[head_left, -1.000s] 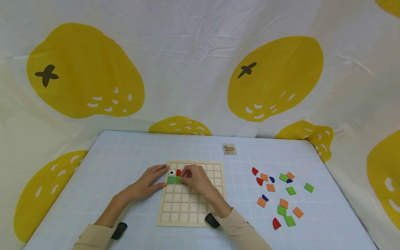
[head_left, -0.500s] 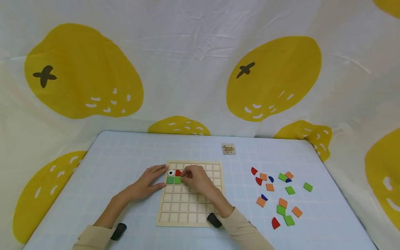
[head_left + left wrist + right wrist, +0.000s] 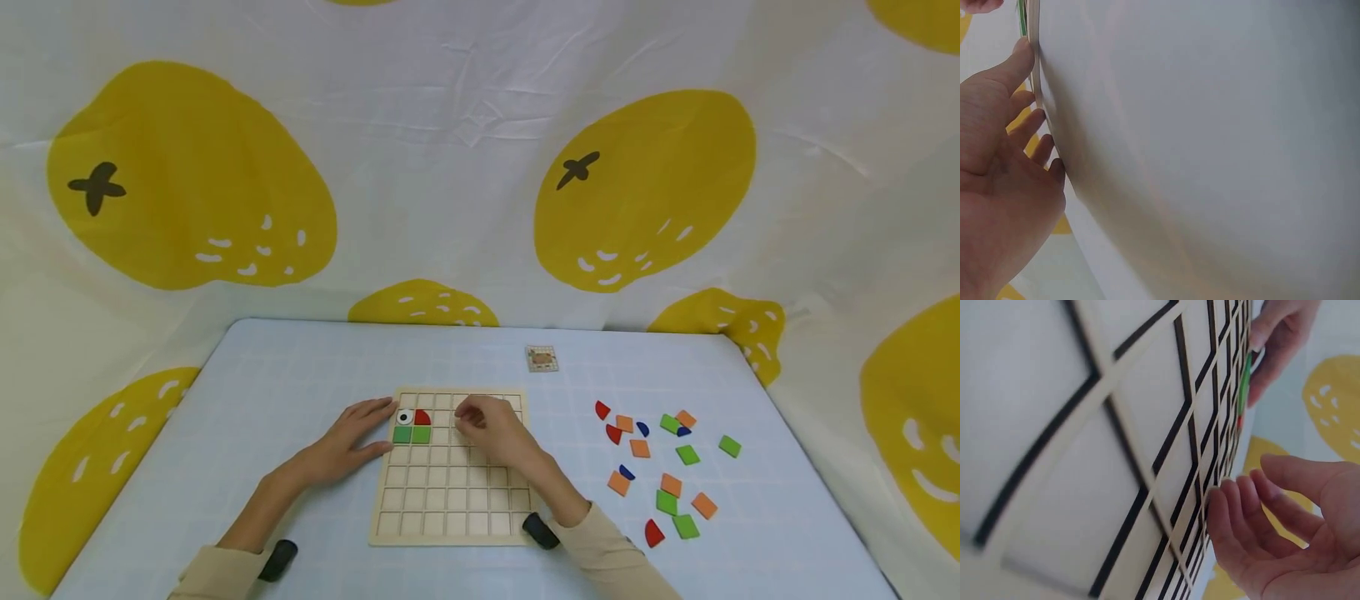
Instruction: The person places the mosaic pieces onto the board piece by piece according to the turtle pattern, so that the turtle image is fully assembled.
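A wooden grid board (image 3: 435,500) lies on the table. Near its upper left corner sit a white eye tile (image 3: 405,417), a red quarter-circle tile (image 3: 423,417) and two green square tiles (image 3: 422,435). My left hand (image 3: 341,446) rests at the board's left edge, its thumb and fingertips touching the side in the left wrist view. My right hand (image 3: 495,429) hovers over the board's upper middle. In the right wrist view its fingers (image 3: 1229,519) are loosely bent, with the thumb apart from them and nothing between.
Loose tiles lie to the right of the board, among them orange squares (image 3: 640,448), green squares (image 3: 686,527), red quarter circles (image 3: 654,533) and small blue half-round pieces (image 3: 627,472). A small printed card (image 3: 542,358) lies beyond the board. Fruit-patterned cloth (image 3: 450,208) hangs behind the table.
My right hand has moved right, away from the red tile, uncovering it and the green tile below. My left hand has stayed at the board's edge. The head view has shifted slightly.
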`<state>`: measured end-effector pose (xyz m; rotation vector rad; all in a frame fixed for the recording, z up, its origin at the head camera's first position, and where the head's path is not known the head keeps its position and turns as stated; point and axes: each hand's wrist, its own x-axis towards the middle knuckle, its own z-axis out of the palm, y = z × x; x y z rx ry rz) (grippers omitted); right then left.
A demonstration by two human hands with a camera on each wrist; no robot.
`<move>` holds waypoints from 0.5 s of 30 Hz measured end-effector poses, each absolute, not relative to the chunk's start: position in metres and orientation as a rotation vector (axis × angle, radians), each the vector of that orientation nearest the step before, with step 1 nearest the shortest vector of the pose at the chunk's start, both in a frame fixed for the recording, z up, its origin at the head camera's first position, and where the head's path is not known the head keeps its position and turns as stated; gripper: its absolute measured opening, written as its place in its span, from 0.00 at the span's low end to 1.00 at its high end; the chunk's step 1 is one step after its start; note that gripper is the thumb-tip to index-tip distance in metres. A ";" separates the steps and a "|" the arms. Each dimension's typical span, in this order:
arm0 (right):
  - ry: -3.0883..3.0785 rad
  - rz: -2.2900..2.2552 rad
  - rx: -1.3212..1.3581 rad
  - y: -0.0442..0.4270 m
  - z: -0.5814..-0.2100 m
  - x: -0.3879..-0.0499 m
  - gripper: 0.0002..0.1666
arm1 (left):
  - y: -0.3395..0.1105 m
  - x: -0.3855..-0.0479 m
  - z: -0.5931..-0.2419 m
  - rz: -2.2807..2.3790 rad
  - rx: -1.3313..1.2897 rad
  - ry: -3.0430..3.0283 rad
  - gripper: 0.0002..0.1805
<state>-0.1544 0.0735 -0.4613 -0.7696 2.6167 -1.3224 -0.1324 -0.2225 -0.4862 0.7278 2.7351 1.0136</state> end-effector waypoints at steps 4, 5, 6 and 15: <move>2.638 -1.315 -0.747 0.085 -0.460 -0.154 0.06 | -0.223 -0.132 -0.487 1.012 0.723 2.734 0.36; 2.645 -1.315 -0.746 0.088 -0.460 -0.154 0.06 | -0.224 -0.132 -0.487 1.012 0.722 2.735 0.36; 2.653 -1.312 -0.747 0.091 -0.460 -0.154 0.06 | -0.224 -0.132 -0.487 1.011 0.723 2.736 0.36; 2.728 -1.314 -0.633 0.120 -0.457 -0.152 0.04 | -0.224 -0.133 -0.487 1.000 0.713 2.742 0.36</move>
